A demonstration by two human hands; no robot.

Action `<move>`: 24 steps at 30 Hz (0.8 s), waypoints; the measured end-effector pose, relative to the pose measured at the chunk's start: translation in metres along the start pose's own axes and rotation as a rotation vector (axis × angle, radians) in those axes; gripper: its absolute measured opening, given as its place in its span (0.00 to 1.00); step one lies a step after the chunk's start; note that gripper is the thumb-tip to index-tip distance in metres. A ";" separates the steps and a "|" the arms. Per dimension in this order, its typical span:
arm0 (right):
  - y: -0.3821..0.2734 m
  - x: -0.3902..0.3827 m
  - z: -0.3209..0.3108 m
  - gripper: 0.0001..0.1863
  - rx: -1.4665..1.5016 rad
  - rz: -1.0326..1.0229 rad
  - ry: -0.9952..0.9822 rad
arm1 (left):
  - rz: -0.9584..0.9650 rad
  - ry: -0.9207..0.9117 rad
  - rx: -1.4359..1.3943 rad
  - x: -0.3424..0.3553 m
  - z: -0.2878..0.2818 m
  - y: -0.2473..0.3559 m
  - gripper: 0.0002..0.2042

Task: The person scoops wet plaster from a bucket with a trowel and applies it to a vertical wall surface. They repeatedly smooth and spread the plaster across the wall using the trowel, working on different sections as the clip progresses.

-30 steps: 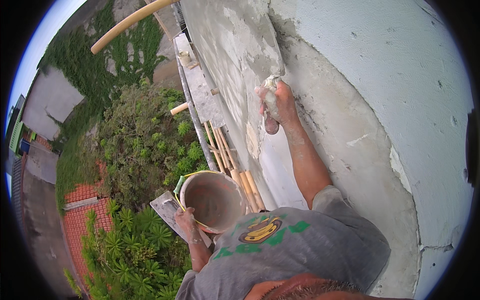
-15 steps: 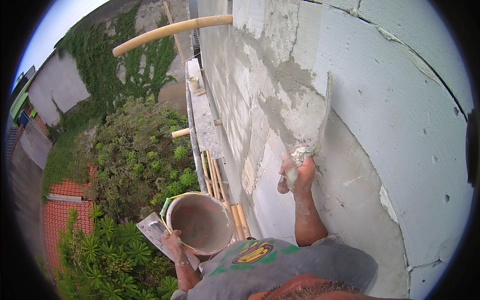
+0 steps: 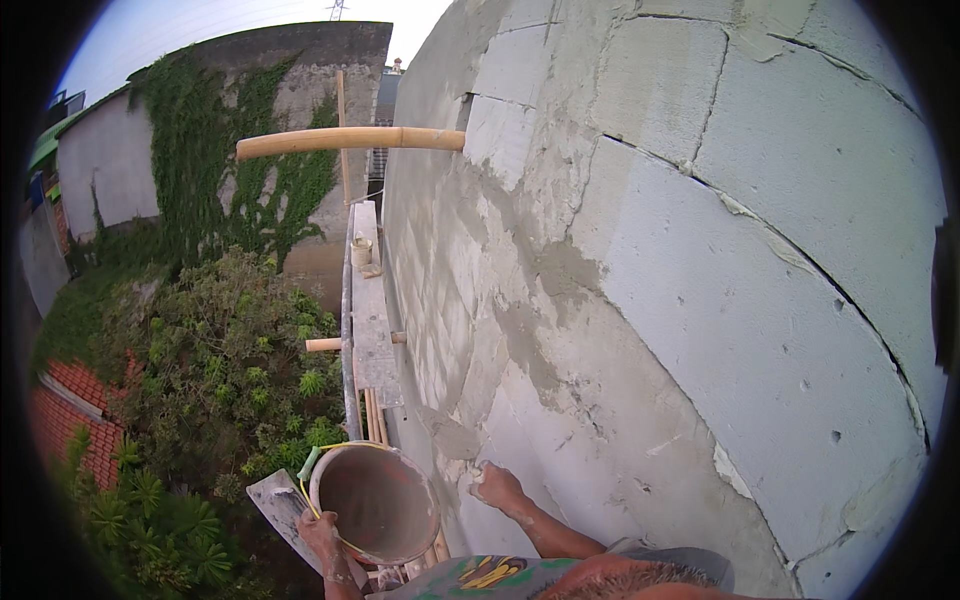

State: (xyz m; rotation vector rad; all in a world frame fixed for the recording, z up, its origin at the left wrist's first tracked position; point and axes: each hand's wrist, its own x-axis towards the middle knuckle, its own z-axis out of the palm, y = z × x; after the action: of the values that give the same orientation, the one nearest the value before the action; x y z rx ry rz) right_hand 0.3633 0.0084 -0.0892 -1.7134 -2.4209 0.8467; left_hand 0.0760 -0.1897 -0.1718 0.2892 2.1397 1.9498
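At the lower left, my left hand (image 3: 322,540) is closed at the rim of a round bucket (image 3: 430,512), beside its yellow wire handle with a green grip (image 3: 310,463). Grey residue coats the inside of the bucket. A flat, mortar-smeared plate (image 3: 275,500) juts out beyond that hand; how it is held is hidden. My right hand (image 3: 497,487) is closed on a trowel (image 3: 450,437) low against the block wall, its grey blade hard to tell from the mortar. Rough grey mortar (image 3: 560,270) covers part of the pale wall (image 3: 700,300).
A bamboo pole (image 3: 350,142) sticks out from the wall ahead. Along the wall runs a narrow scaffold plank (image 3: 372,340) bearing a small tub (image 3: 361,250). Shrubs (image 3: 230,350) and a red tiled roof (image 3: 75,420) lie far below on the left.
My right hand has moved the trowel down and left along the wall, toward the bucket. The view has tilted up, so the bucket and my left hand appear lower.
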 end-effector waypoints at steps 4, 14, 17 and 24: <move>-0.020 -0.005 -0.018 0.29 0.139 -0.111 0.051 | 0.006 0.054 0.128 -0.011 -0.005 0.022 0.11; 0.013 -0.004 -0.010 0.32 0.079 -0.159 -0.113 | -0.002 0.021 0.047 -0.001 -0.011 0.007 0.05; 0.021 0.004 0.003 0.26 0.188 -0.312 -0.117 | 0.064 0.053 0.016 0.010 -0.013 -0.014 0.10; -0.022 0.025 0.011 0.21 -0.243 -0.508 -0.086 | 0.098 0.097 0.094 0.000 -0.019 0.021 0.10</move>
State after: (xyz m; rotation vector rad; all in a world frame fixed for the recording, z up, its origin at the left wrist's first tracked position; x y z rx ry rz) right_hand 0.3313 0.0211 -0.0944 -1.0331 -2.9164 0.5849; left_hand 0.0703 -0.2061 -0.1491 0.3287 2.3249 1.9561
